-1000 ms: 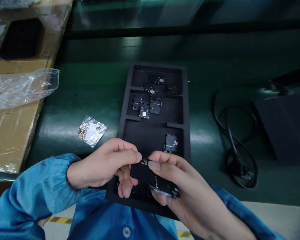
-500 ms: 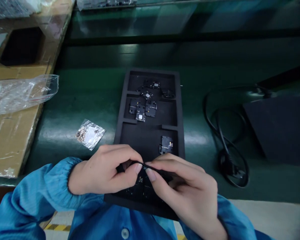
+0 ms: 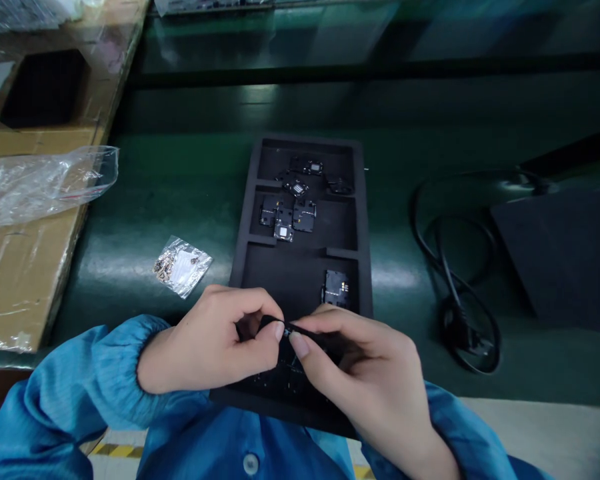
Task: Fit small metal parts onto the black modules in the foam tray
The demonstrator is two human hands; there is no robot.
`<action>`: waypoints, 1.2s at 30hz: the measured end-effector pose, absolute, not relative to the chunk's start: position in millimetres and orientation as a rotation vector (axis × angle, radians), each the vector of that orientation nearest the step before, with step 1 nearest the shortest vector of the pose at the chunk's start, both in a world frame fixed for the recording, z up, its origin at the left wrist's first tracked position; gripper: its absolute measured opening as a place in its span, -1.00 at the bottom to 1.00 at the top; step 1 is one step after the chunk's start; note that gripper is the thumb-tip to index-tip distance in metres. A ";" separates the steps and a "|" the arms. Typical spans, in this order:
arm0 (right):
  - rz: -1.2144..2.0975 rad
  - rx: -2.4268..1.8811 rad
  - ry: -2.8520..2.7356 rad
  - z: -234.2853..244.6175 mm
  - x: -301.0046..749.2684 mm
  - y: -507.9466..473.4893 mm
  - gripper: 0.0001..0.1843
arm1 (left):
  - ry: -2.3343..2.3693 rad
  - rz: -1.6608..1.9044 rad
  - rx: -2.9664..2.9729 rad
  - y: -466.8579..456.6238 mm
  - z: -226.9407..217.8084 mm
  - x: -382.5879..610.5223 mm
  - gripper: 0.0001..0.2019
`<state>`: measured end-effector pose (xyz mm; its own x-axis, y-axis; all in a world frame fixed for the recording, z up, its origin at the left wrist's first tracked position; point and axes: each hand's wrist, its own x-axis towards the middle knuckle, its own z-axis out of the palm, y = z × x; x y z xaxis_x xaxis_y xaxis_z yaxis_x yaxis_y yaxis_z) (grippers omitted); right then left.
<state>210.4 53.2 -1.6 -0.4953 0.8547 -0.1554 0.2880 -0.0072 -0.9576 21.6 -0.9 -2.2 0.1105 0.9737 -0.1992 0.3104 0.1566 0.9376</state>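
My left hand (image 3: 230,337) and my right hand (image 3: 365,367) meet over the near end of a black foam tray (image 3: 367,267). Between thumb and forefinger, each pinches a small black part (image 3: 287,328), mostly hidden by the fingers; its exact kind does not show. Under my hands, several dark pieces lie in the tray's near compartment. Just beyond my right hand lies a flat black electronic module (image 3: 336,288) with gold contacts. Farther up the tray are more such modules, one with a white square (image 3: 284,231).
Left of the tray lies a clear bag of small metal pieces (image 3: 183,267). A cardboard sheet (image 3: 30,280) with a plastic bag (image 3: 45,187) and a black block (image 3: 45,88) takes up the far left. At right are a coiled black cable (image 3: 455,313) and a dark box (image 3: 565,260).
My fingers have shifted slightly on the small black part, whose left end now shows more. The whole view has moved a little; the tray's contents look the same.
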 end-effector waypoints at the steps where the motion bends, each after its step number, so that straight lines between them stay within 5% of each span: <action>1: 1.542 -1.188 -1.782 -1.6 210.0 53.2 -0.92 | 1.393 0.807 1.323 -0.9 -2.7 21.9 -0.91; 36: 1.636 -1.170 -1.729 -6.0 207.6 58.4 -0.93 | 1.322 0.755 1.151 5.3 -12.3 20.8 -0.88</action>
<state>207.6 58.4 -6.0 -0.5165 0.8312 -0.2060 0.2512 -0.0829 -0.9644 20.8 5.3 -12.3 0.1527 0.9294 -0.3359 0.1828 0.3075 0.9338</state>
